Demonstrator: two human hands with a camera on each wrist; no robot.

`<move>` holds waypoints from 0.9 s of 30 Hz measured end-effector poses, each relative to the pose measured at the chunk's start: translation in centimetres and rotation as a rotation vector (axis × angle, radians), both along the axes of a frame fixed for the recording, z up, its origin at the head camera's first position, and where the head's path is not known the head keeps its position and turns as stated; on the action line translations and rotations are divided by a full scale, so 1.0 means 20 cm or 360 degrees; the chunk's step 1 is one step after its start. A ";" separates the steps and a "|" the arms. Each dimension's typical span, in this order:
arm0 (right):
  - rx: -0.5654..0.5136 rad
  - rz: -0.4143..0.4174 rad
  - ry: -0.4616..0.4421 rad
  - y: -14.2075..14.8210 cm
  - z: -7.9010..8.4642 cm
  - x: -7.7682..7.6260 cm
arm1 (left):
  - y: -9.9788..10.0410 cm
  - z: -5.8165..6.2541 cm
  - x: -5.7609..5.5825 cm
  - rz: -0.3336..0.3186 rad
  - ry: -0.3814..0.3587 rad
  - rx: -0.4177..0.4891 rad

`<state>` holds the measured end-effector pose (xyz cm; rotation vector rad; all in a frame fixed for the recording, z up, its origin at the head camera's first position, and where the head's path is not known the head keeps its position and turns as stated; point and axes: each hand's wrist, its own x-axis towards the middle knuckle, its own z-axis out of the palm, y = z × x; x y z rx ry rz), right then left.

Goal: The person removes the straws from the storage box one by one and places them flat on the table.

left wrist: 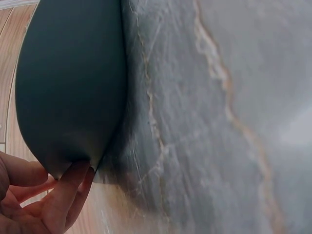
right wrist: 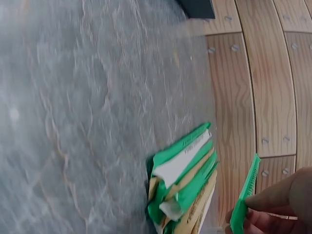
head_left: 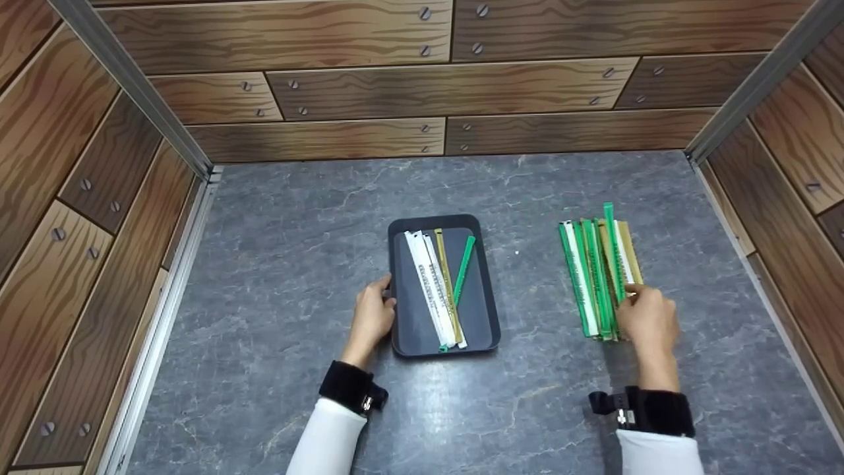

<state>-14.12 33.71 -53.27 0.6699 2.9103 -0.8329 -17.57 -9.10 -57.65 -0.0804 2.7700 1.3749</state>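
My left hand [head_left: 374, 313] grips the left edge of a dark grey rectangular tray [head_left: 480, 323]; in the left wrist view its thumb and fingers pinch the tray wall [left wrist: 73, 83]. Inside the tray lie white stick packets [head_left: 423, 284], a gold stick packet [head_left: 446, 277] and a green stick packet [head_left: 464, 267]. On the right, my right hand [head_left: 651, 320] pinches a green stick packet [right wrist: 247, 192] by its near end, above a pile. That pile of stick packets [head_left: 575, 277] mixes green, white and gold ones lying roughly parallel.
A grey marbled tabletop [head_left: 290, 251] carries the tray and the pile, with a gap between them. Wood-patterned panels [head_left: 422, 92] wall in the back and both sides. Metal profiles [head_left: 158, 316] run along the edges.
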 end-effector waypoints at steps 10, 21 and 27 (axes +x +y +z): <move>0.0003 0.0076 0.0119 -0.05 -0.03 -0.02 | 0.00 0.00 0.00 -0.0006 0.0009 0.0005; -0.0059 0.0719 0.0680 -0.60 -0.11 -0.05 | -0.01 0.00 0.00 -0.0013 0.0056 -0.0001; -0.0109 0.0994 0.0589 -0.90 -0.13 -0.04 | -0.01 -0.01 0.00 -0.0010 0.0074 -0.0002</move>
